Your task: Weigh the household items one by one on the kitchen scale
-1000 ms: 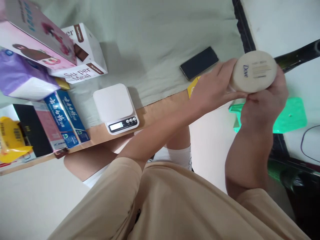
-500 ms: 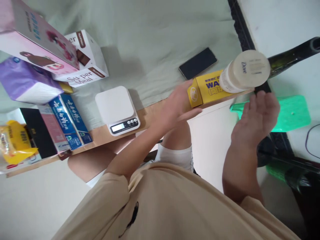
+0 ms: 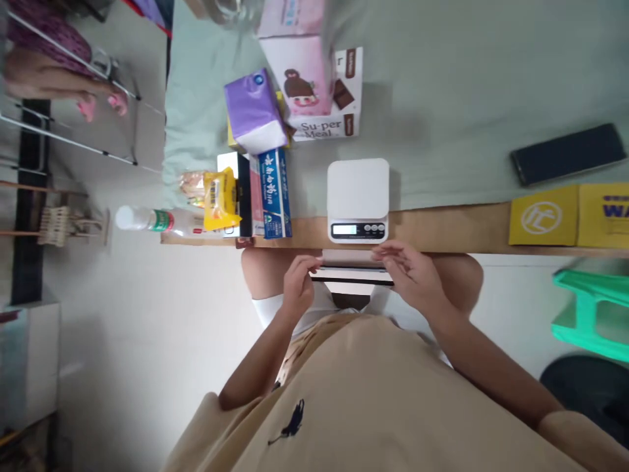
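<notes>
A white digital kitchen scale (image 3: 358, 196) with a lit display lies at the table's front edge, its platform bare. My left hand (image 3: 299, 283) hovers below the edge, left of the scale, fingers loosely bent and apart, with no object visible in it. To the right, my right hand (image 3: 413, 272) is raised just below the scale's right corner, its fingers spread and slightly blurred. Neither hand clearly touches the scale. Pale strips with dark lines show between the hands over my lap; I cannot make out what they are.
Left of the scale stand toothpaste boxes (image 3: 275, 193), a yellow packet (image 3: 220, 200), a purple tissue pack (image 3: 255, 108), a white meal box (image 3: 324, 128) and a pink carton (image 3: 299, 65). At right are a phone (image 3: 567, 156), a yellow box (image 3: 543, 218) and a green stool (image 3: 587, 314).
The view has swung left. My left hand has come back from the yellow box and my right hand from beside the green stool, both now in front of the scale.
</notes>
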`<state>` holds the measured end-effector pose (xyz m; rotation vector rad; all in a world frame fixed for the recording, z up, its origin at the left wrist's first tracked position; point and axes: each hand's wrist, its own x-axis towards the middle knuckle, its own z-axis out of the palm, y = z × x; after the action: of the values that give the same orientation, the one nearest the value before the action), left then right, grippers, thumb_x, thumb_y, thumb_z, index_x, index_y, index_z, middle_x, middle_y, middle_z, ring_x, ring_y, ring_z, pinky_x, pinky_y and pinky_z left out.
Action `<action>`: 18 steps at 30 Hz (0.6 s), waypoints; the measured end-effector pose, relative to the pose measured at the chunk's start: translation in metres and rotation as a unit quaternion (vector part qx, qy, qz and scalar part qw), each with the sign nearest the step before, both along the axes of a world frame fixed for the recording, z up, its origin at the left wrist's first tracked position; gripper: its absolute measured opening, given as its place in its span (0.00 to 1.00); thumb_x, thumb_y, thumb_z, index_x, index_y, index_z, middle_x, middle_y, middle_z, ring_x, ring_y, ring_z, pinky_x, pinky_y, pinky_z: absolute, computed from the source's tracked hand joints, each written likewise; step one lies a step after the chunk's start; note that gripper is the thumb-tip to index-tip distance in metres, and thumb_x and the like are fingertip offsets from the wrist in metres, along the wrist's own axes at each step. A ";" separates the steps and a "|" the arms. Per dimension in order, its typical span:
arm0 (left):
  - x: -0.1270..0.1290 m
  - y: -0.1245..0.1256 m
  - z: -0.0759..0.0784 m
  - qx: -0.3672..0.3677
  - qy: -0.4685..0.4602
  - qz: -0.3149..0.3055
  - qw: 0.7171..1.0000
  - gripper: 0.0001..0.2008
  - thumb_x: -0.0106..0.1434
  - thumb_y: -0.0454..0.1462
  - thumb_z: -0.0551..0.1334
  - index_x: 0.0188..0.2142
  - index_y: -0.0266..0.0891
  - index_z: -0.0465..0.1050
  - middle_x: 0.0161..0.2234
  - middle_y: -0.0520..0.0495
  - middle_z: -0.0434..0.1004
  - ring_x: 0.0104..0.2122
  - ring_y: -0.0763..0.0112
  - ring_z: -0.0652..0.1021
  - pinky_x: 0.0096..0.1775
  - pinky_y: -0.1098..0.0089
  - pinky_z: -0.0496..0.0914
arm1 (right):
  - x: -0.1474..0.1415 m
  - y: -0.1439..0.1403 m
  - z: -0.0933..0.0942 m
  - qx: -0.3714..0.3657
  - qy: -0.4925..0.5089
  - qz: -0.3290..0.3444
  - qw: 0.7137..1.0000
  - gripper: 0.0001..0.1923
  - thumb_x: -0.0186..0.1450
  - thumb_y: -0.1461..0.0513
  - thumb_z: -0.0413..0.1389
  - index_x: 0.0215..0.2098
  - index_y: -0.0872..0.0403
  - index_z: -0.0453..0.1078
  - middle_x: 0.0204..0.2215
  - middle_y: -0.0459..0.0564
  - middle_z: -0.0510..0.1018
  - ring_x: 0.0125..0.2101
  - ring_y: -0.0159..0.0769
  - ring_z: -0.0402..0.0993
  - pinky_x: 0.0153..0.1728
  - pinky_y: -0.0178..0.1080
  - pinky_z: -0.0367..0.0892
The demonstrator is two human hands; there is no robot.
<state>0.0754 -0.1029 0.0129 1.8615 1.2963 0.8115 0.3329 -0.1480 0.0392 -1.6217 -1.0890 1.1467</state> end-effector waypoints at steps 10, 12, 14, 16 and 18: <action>-0.095 0.035 0.026 0.168 -0.068 0.301 0.936 0.12 0.69 0.41 0.53 0.39 0.45 0.75 0.38 0.48 0.76 0.43 0.61 0.78 0.47 0.55 0.73 | -0.123 0.076 0.015 0.142 -0.030 0.187 0.972 0.23 0.64 0.68 0.52 0.54 0.46 0.73 0.54 0.52 0.81 0.54 0.42 0.81 0.59 0.51 0.79; -0.102 0.054 0.031 0.189 -0.078 0.298 0.932 0.16 0.70 0.47 0.55 0.51 0.47 0.74 0.50 0.46 0.75 0.55 0.58 0.75 0.61 0.53 0.69 | -0.152 0.093 0.019 0.142 -0.037 0.211 0.966 0.25 0.65 0.66 0.52 0.58 0.46 0.71 0.59 0.52 0.79 0.59 0.44 0.77 0.63 0.53 0.75; -0.105 0.069 0.033 0.184 -0.080 0.260 0.945 0.22 0.72 0.51 0.54 0.60 0.48 0.70 0.60 0.45 0.71 0.64 0.57 0.70 0.70 0.54 0.62 | -0.178 0.111 0.024 0.145 -0.046 0.222 0.963 0.28 0.65 0.65 0.52 0.63 0.46 0.67 0.64 0.52 0.75 0.65 0.45 0.72 0.68 0.55 0.71; -0.106 0.080 0.033 0.169 -0.078 0.230 0.955 0.26 0.73 0.54 0.52 0.66 0.49 0.65 0.66 0.45 0.66 0.69 0.57 0.65 0.73 0.54 0.57 | -0.197 0.127 0.028 0.146 -0.056 0.221 0.963 0.32 0.65 0.65 0.52 0.67 0.46 0.62 0.68 0.51 0.70 0.69 0.44 0.67 0.71 0.54 0.66; -0.108 0.086 0.031 0.143 -0.083 0.217 0.962 0.29 0.74 0.56 0.50 0.69 0.50 0.60 0.70 0.46 0.62 0.72 0.57 0.62 0.74 0.54 0.56 | -0.210 0.139 0.031 0.145 -0.070 0.222 0.962 0.35 0.65 0.65 0.52 0.70 0.47 0.58 0.71 0.50 0.66 0.72 0.44 0.62 0.74 0.55 0.61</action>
<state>-0.0322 -0.0172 0.0439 1.6925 1.5681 1.4208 0.1231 -0.0086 0.0704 -1.2764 -1.6912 1.0937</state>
